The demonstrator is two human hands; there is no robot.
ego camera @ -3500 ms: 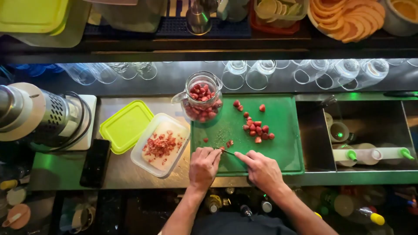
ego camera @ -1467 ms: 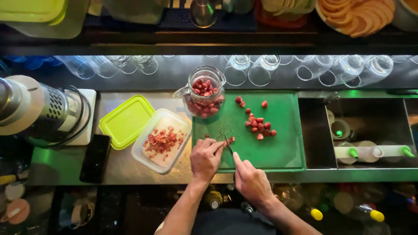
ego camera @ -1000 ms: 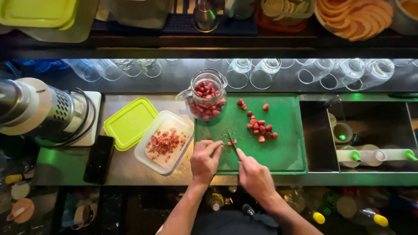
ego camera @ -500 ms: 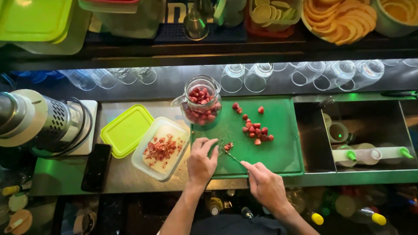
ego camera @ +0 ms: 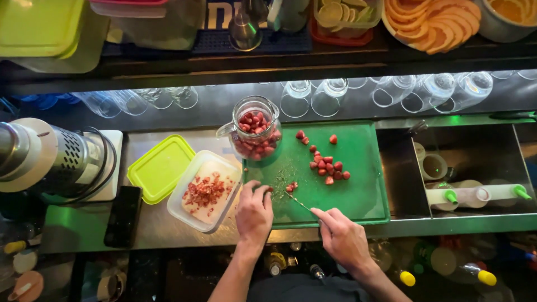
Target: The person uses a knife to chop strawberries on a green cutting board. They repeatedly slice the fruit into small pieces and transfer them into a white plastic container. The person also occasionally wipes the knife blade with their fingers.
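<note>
My right hand [ego camera: 342,237] grips a small knife [ego camera: 297,202] whose blade points up-left across the green cutting board [ego camera: 358,190]. Just off the blade tip lie a few cut strawberry pieces [ego camera: 291,187]. My left hand [ego camera: 254,215] rests at the board's left edge, fingertips touching a red piece beside the cut ones. Whole strawberries [ego camera: 327,166] lie scattered at the board's middle. A glass jar [ego camera: 256,131] full of strawberries stands at the board's back left corner. Left of the board, a clear plastic tub [ego camera: 205,191] holds chopped strawberry bits.
A lime lid [ego camera: 160,168] lies beside the tub, a dark phone [ego camera: 124,216] in front of it, a metal appliance [ego camera: 42,159] at far left. Upturned glasses [ego camera: 330,95] line the back. A recessed well [ego camera: 475,168] at right holds squeeze bottles [ego camera: 478,194]. Citrus slices [ego camera: 436,22] sit on the shelf above.
The camera view shifted slightly. My hands stayed at the board's front left; the knife kept working on the small pieces, and my left fingers slid a little left of them.
</note>
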